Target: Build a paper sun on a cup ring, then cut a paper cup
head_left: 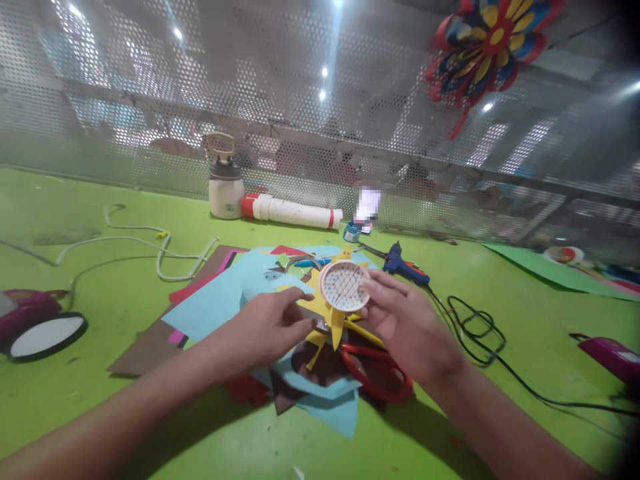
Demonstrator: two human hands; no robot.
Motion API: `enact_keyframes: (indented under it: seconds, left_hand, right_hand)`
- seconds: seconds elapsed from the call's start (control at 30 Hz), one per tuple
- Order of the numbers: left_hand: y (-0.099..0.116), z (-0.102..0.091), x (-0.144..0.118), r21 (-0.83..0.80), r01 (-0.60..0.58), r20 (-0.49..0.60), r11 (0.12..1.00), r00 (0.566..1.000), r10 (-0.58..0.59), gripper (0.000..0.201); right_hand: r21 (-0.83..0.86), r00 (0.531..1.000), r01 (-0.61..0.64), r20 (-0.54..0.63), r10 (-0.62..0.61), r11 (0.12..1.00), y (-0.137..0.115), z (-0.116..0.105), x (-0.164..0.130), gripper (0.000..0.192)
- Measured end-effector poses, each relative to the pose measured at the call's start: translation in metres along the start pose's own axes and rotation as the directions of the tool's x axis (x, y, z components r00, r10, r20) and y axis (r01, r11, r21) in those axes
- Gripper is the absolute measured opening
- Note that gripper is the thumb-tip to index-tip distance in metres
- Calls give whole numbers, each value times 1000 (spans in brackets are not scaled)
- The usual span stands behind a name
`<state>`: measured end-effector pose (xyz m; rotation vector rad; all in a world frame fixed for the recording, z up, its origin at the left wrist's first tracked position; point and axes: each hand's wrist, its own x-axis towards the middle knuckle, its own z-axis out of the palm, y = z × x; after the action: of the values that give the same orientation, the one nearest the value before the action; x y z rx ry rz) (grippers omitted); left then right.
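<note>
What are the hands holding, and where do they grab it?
Both hands hold a paper sunflower craft. The right hand pinches the edge of its round white dotted centre; the left hand holds the yellow petals on the other side.

Two hands (270, 330), one scissors (375, 370), one glue gun (400, 263).

Left hand (267, 327) fingers curled, pinching; right hand (405, 327) gripping, forearms converging.

No writing, brand, number or sign can be read anywhere here. The white glue tube (293, 211) lying on the worktop (100, 280) shows no legible label, and the small card (369, 204) just to the right of the tube is blurred past reading.
</note>
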<state>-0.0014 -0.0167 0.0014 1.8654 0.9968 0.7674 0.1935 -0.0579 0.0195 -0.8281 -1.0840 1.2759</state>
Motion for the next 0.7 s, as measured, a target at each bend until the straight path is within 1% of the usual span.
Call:
enact_keyframes:
  seconds: [0.07,0.13,0.17,0.2,0.23,0.27,0.3,0.33,0.37,0.4,0.43,0.47,0.5,0.53,0.57,0.6,0.63,0.67,0.7]
  left_hand:
    - [6,0,-5,247,-28,67,969,998,11,19]
    - [12,-4,-8,454,-79,166,888,986,3,29]
    - [14,-8,-8,520,-119,248,846,969,-16,32]
    - [15,-13,-8,569,-147,292,809,956,-33,33]
    - [17,-20,-8,584,-172,331,794,943,-39,31]
    - [19,-29,-8,566,-185,355,804,934,-35,28]
    - [21,-39,-9,536,-158,348,829,936,-47,23]
    - [24,-49,-10,484,-125,363,866,929,-68,21]
    - [28,-60,-11,405,-106,380,908,923,-62,19]
    - [33,-69,-11,285,-112,380,952,925,-5,21]
    - [38,-76,-11,156,-143,328,977,941,85,25]
    - [43,-80,-9,-3,-191,224,982,957,186,27]
    - [49,-81,-6,-189,-249,116,950,955,274,30]
    - [54,-78,0,-305,-275,1,912,957,289,29]
    - [59,-72,6,-346,-242,-65,906,970,234,22]
    - [63,-63,13,-371,-209,-103,905,978,184,14]
    - [66,-51,21,-381,-210,-112,900,977,180,13]
    - [67,-39,28,-396,-204,-111,896,979,174,20]
    - [68,-27,34,-441,-159,-59,883,987,148,28]
  right_hand:
    - [31,996,2,-86,1,1000,0,-8,7,16]
    - [39,992,-9,-129,14,999,3,-15,14,19]
    - [42,990,-10,-139,15,999,5,-18,17,20]
    - [46,989,-12,-145,18,999,6,-20,19,21]
    - [50,988,-10,-151,17,999,8,-21,20,21]
    - [55,988,-6,-155,14,998,8,-22,21,21]
    - [58,988,-1,-156,10,998,8,-22,22,21]
    - [62,988,7,-155,3,998,7,-22,22,21]
    - [65,988,16,-152,-6,998,6,-22,22,21]
    - [70,989,28,-148,-18,997,4,-22,23,21]
    - [76,989,44,-145,-32,996,3,-21,23,21]
    - [83,989,60,-143,-48,995,1,-21,23,21]
    - [90,988,76,-140,-63,993,0,-20,23,22]
    - [95,988,90,-137,-76,991,-1,-20,23,23]
    - [99,988,99,-132,-85,990,-1,-19,23,24]
    - [102,988,103,-123,-90,989,-2,-19,22,25]
    - [104,990,103,-112,-91,989,-2,-18,22,26]
    - [105,991,101,-100,-91,989,-2,-17,21,27]
    - [105,992,99,-87,-90,989,-3,-16,20,28]
